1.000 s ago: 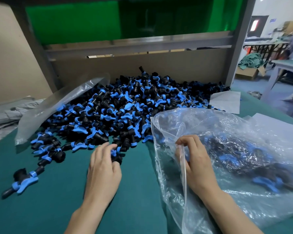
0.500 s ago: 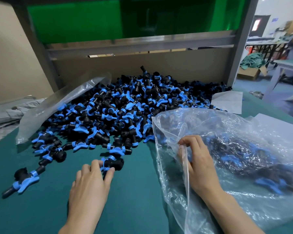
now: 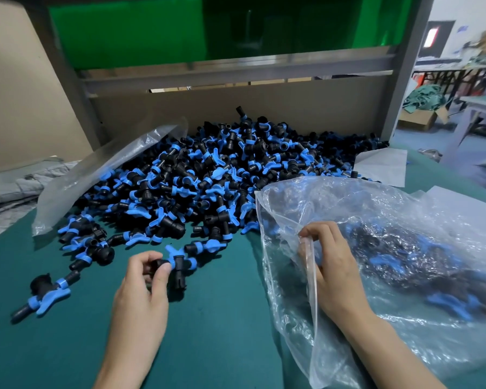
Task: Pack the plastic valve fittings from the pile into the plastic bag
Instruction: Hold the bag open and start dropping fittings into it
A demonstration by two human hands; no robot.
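Head view looks down at a green table where two bare hands work. The left hand is low in the middle, just in front of the pile of black and blue valve fittings. Its fingers and thumb are curled around the black end of one valve fitting, which has a blue handle. I cannot tell if this fitting touches the table or is a little above it.

The right hand is at the mouth of the clear plastic bag. Its fingers pinch the rim of the bag, and the wrist lies across the film. The mouth of the bag faces left, toward the pile and the left hand. The bag lies on the right part of the table, and its far edge touches the pile. Many packed fittings are inside it, seen only blurred through the plastic.

The pile fills the middle and back of the table and reaches a brown board behind it. A second clear plastic sheet leans on the left side of the pile. One loose fitting lies alone near the left front, apart from the others. A white sheet lies flat at the right of the pile, behind the bag.
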